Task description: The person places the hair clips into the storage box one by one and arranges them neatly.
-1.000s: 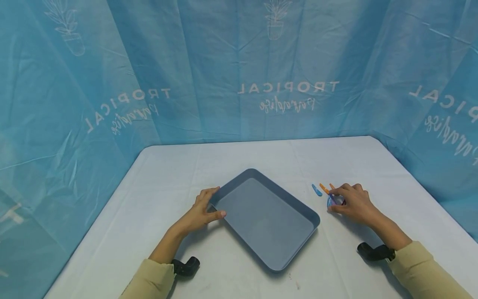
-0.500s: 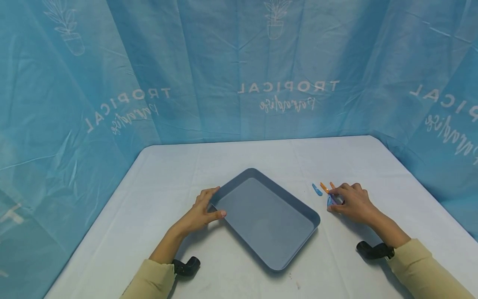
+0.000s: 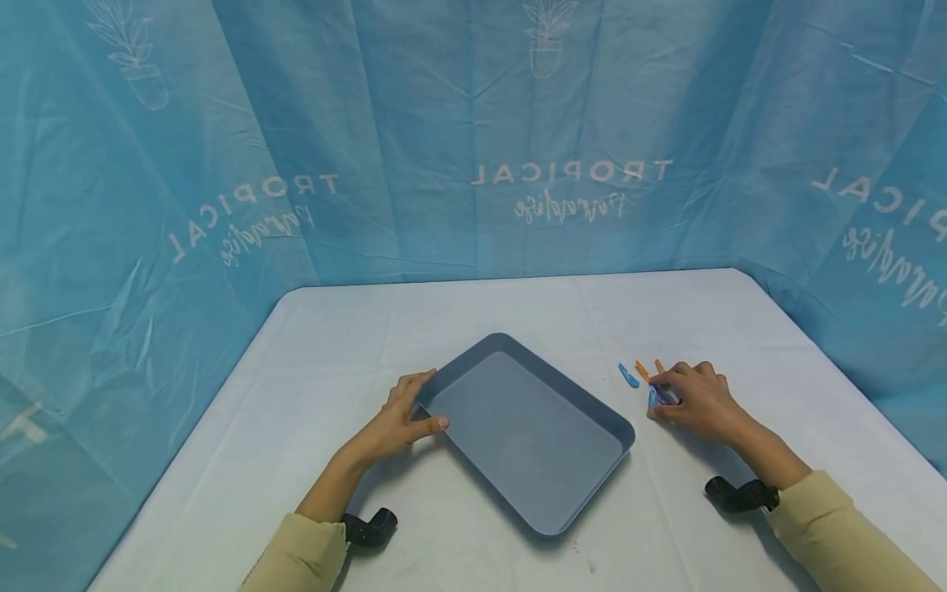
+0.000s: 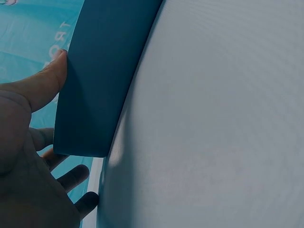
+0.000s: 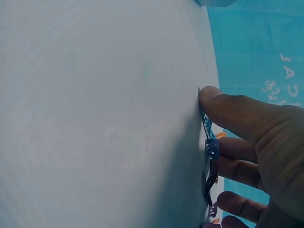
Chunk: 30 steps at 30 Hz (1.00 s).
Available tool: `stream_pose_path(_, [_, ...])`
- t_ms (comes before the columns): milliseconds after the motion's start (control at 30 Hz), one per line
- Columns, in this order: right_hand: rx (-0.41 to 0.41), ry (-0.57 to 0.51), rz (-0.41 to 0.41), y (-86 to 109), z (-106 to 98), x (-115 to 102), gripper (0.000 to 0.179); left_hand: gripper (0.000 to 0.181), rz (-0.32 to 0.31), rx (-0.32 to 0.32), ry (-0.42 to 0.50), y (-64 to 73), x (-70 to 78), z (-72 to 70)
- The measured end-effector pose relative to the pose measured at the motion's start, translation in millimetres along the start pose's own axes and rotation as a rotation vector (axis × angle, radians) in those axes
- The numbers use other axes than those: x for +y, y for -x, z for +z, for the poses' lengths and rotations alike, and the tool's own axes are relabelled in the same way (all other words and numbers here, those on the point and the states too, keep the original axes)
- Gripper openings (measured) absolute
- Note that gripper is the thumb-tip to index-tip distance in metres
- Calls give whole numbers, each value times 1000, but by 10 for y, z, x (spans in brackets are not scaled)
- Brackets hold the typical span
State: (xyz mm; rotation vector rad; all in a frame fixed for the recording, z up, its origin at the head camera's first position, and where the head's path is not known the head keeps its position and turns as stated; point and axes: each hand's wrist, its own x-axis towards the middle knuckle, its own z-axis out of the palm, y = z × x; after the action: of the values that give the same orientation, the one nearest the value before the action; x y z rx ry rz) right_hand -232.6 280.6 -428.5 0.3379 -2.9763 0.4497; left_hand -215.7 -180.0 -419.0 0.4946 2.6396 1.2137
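My left hand (image 3: 403, 419) holds the grey rectangular tray (image 3: 518, 436) at its left corner. Its thumb lies at the rim, and its other fingers reach behind the corner wall in the left wrist view. My right hand (image 3: 699, 401) is low over the table, right of the tray, with thumb and index finger around a small blue clip (image 3: 653, 397) that looks like a hair clip. In the right wrist view, the thumb tip presses the end of a bundle of thin teal strands beside a blue band (image 5: 212, 149). The palm side of the right hand hides part of this pile.
Just beyond the right fingertips lie another blue clip (image 3: 628, 376) and an orange clip (image 3: 643, 372), with a second orange one (image 3: 659, 367) partly behind the hand. A white cloth covers the table (image 3: 414, 329); a blue printed curtain (image 3: 473, 140) surrounds it.
The orange clips have shifted very slightly away from the right hand, and its fingers have closed in a little on the blue clip. The left hand and the tray stay still.
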Motion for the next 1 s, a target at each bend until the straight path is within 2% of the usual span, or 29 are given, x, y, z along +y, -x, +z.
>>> stream_pose_path(267, [6, -4, 3, -9, 3, -8, 51, 84, 4, -9, -1, 1, -7, -13])
stream_pose_path(533, [9, -37, -31, -4, -33, -55, 50, 85, 2, -25, 7, 1, 14, -10])
stream_pose_path(833, [75, -60, -134, -34, -157, -243, 46, 86, 3, -29, 6, 1, 21, -5])
stream_pose_path(1000, [78, -76, -186, -68, -232, -370, 46, 86, 3, -30, 3, -3, 29, -14])
